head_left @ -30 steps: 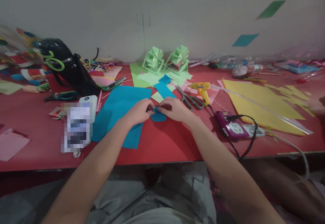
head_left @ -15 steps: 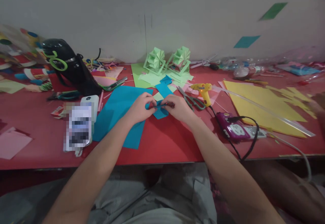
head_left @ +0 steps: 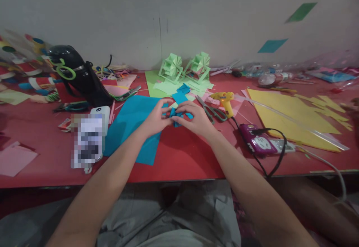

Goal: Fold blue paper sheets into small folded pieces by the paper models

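Note:
Between my two hands is a small piece of folded blue paper [head_left: 176, 119], partly covered by my fingers. My left hand [head_left: 157, 119] pinches its left side with thumb and fingertips. From the right, my right hand [head_left: 195, 117] grips it, thumb below and fingers curled over the top. Just behind lies another folded blue paper strip [head_left: 180, 95]. A large blue sheet [head_left: 131, 122] lies under and left of my left hand. Scissors [head_left: 214, 112] rest right of my right hand, beside a yellow glue gun [head_left: 226, 101].
Two pale green folded paper shapes [head_left: 171, 67] stand at the back. A purple power socket [head_left: 257, 142] with cables and yellow sheets [head_left: 286, 116] lie on the right. On the left are a phone [head_left: 89, 138], pliers [head_left: 73, 105] and a black bottle [head_left: 81, 77].
The blue paper has turned in my hands and now looks more compact. My right fingers have shifted from a pinch to curling over its top.

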Motion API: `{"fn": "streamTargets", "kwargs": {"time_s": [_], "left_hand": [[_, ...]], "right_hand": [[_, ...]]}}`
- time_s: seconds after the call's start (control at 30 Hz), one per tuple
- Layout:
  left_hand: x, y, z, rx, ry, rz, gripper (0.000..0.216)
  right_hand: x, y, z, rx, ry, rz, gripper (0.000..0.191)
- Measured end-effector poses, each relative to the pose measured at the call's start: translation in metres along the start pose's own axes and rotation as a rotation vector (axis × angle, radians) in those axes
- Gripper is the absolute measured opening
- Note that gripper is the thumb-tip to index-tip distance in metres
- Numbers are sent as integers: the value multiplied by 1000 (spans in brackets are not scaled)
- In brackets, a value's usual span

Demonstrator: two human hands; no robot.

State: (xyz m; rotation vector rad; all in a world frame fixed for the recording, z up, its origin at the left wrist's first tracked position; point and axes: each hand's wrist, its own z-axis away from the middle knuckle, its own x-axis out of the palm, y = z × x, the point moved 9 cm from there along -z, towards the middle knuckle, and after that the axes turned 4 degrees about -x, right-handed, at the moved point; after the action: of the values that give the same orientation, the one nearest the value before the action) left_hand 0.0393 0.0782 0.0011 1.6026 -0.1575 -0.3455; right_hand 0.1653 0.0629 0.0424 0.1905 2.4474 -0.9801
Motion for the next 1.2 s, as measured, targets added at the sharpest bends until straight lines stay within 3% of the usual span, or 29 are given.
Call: {"fn": "streamTargets", "kwargs": {"time_s": [0.1,0.17,0.27,0.57,0.7,0.87,0.97,1.2], "left_hand": [[6,-7,0,-37,-15,79,77],[6,-11,0,-72,4,107,80],[4,-12,0,-94,30,136,79],[-1,-9,-2,-67,82,127,37],[-8,-12,-4,-68,151,87,29],[-17,-12,-2,-54,212,47,18],[-14,-8,-3,-21,154,-101,17],[-8,5,0,130,97,-737,3]], "right_hand": [[9,2,1,-31,-29,-27,22],[16,6,3,-1,-66,-71,36],[21,13,5,54,-80,-142,43],[14,14,5,113,16,-199,26],[6,7,2,39,45,8,17],[8,13,2,22,-50,131,10],[8,24,3,101,-101,128,11],[20,37,8,216,-308,188,11]]}}
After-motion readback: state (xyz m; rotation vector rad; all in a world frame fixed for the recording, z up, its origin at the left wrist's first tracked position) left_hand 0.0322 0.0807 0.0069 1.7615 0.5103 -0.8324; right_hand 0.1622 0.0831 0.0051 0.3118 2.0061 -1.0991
